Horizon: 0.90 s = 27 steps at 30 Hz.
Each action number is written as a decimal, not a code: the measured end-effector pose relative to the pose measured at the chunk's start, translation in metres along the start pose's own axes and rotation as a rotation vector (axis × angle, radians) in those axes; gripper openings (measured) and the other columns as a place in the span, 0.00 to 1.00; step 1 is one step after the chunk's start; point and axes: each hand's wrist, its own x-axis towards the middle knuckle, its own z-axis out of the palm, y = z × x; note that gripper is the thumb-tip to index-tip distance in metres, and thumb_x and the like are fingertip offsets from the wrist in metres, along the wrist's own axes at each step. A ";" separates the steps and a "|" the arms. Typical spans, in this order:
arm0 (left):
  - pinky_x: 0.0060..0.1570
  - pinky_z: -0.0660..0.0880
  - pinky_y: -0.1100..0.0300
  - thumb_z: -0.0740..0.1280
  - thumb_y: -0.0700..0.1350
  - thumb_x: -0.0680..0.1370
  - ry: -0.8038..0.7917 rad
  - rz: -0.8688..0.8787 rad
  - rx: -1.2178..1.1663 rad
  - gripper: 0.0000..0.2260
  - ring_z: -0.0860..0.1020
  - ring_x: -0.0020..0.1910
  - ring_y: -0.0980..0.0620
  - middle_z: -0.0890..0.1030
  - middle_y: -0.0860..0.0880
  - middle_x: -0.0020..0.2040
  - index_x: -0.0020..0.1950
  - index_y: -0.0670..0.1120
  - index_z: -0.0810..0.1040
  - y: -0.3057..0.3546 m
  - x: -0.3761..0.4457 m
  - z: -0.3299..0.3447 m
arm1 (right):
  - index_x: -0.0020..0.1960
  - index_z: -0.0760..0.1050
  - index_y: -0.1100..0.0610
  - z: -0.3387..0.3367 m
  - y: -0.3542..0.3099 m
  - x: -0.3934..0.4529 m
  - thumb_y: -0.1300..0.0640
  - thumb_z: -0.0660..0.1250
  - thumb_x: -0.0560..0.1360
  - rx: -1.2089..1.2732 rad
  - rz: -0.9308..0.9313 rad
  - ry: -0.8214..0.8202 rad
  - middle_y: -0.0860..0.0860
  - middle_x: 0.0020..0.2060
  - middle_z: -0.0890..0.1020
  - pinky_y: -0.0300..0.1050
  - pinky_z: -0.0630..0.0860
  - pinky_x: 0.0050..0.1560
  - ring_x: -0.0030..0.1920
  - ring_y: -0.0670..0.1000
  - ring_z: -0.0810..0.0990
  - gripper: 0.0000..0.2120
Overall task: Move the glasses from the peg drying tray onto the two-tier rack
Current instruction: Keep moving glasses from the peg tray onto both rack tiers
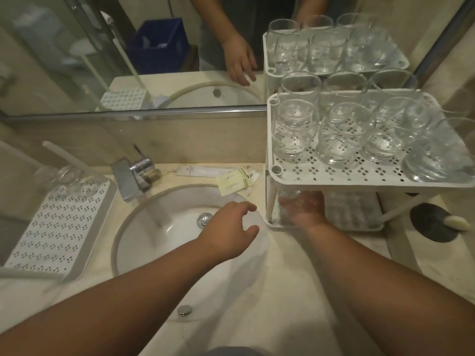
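Now right hand [305, 209] under rack [334, 176]

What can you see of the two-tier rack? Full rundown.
The two-tier rack is white plastic and stands on the counter right of the sink, against the mirror. Its perforated top shelf is packed with clear glasses. Corner posts carry it above a lower tray, where the right hand reaches in around a glass. The lower tier's back is hidden.

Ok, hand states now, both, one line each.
Left hand: open, fingers loosely curled over the sink, holding nothing.
Right hand: under the rack's top tier, holding a glass on the lower tier.
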 end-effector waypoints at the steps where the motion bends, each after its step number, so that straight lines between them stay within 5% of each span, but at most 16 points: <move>1: 0.55 0.71 0.62 0.66 0.53 0.78 0.006 -0.003 0.001 0.22 0.75 0.58 0.55 0.74 0.53 0.65 0.72 0.56 0.69 -0.001 0.000 0.000 | 0.66 0.75 0.59 0.002 -0.001 0.001 0.45 0.73 0.70 -0.005 -0.019 0.013 0.54 0.64 0.78 0.41 0.68 0.63 0.65 0.55 0.75 0.29; 5: 0.54 0.71 0.62 0.67 0.53 0.78 0.035 -0.011 -0.006 0.23 0.75 0.57 0.55 0.74 0.53 0.65 0.72 0.55 0.68 -0.005 -0.002 -0.003 | 0.65 0.76 0.59 0.008 0.000 0.003 0.49 0.74 0.69 -0.011 -0.063 0.045 0.54 0.64 0.78 0.44 0.68 0.66 0.65 0.55 0.75 0.27; 18: 0.60 0.75 0.55 0.66 0.52 0.78 0.172 0.038 -0.079 0.23 0.75 0.60 0.56 0.72 0.55 0.67 0.72 0.56 0.68 -0.007 -0.017 -0.016 | 0.71 0.64 0.64 0.010 0.006 0.003 0.50 0.80 0.65 0.031 -0.016 0.026 0.59 0.68 0.70 0.44 0.66 0.66 0.68 0.57 0.70 0.42; 21: 0.58 0.76 0.51 0.65 0.53 0.78 0.184 0.041 -0.065 0.21 0.76 0.55 0.57 0.72 0.56 0.65 0.71 0.58 0.69 -0.010 -0.019 -0.020 | 0.72 0.62 0.64 0.010 0.010 -0.002 0.48 0.80 0.64 0.027 -0.049 0.047 0.60 0.68 0.66 0.51 0.68 0.68 0.69 0.59 0.67 0.46; 27: 0.50 0.72 0.64 0.66 0.52 0.78 0.207 0.084 -0.060 0.20 0.76 0.47 0.61 0.73 0.57 0.63 0.69 0.57 0.71 -0.019 -0.024 -0.025 | 0.70 0.64 0.54 0.002 0.015 -0.035 0.52 0.79 0.64 0.187 -0.099 0.168 0.55 0.67 0.66 0.53 0.76 0.60 0.62 0.58 0.74 0.39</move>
